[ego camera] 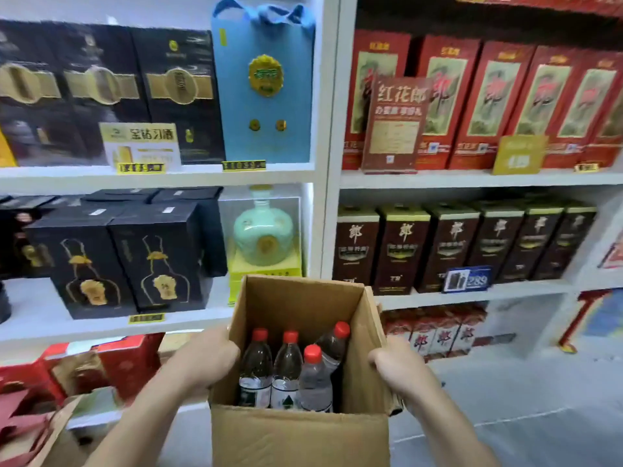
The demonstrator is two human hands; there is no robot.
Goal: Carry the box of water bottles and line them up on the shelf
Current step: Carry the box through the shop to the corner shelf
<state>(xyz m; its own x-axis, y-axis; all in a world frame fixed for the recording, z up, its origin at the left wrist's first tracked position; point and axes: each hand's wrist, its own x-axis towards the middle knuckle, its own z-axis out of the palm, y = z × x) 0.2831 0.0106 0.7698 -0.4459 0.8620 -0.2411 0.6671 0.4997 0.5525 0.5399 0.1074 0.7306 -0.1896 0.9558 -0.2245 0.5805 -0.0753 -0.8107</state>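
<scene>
Both hands, left hand point(205, 357) and right hand point(397, 365), clamp the open cardboard box point(300, 436) by its upper side walls; four full red-capped water bottles point(286, 369) probably make it heavy, its walls flexing.

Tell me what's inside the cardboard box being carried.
The cardboard box holds four clear water bottles with red caps, three upright and one leaning at the right. The box's near wall hides the bottle bases and the box floor, so more could lie there.
</scene>
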